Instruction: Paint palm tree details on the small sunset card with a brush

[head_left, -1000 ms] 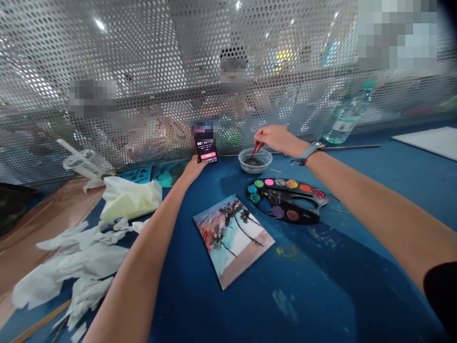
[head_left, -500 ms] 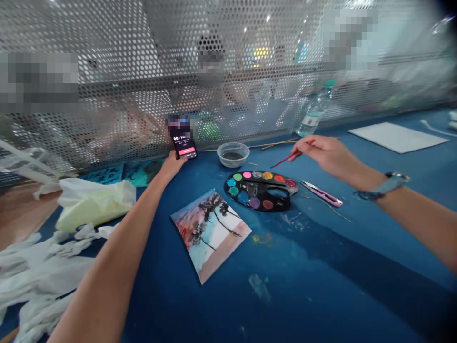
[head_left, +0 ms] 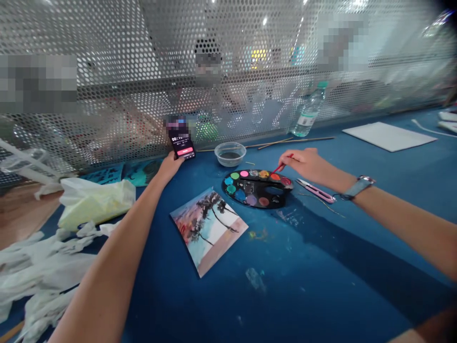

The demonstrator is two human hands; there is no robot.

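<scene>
My left hand (head_left: 171, 167) reaches far forward, its fingers around the lower left edge of a phone (head_left: 183, 144) that leans upright by the perforated panel and shows a timer. In my right hand (head_left: 305, 162) is a thin red paintbrush (head_left: 280, 166), pinched between the fingertips. Its tip is down at the far edge of a black paint palette (head_left: 261, 187), around the yellow and orange wells; exact contact is hard to tell. Nearer me lies a small painting (head_left: 210, 228) of dark trees over pink and blue. A clear bowl (head_left: 217, 156) of dark water stands behind the palette.
A pink craft knife (head_left: 321, 193) lies right of the palette. Thin sticks (head_left: 296, 140) and a water bottle (head_left: 307, 114) are near the perforated metal panel (head_left: 124, 95). A white board (head_left: 389, 136) lies at right; a tissue pack (head_left: 96, 202) and crumpled tissues (head_left: 46, 271) at left.
My right hand has moved left and down, bringing the brush tip from behind the palette to its paint wells. My left hand stays at the phone. The view has shifted slightly.
</scene>
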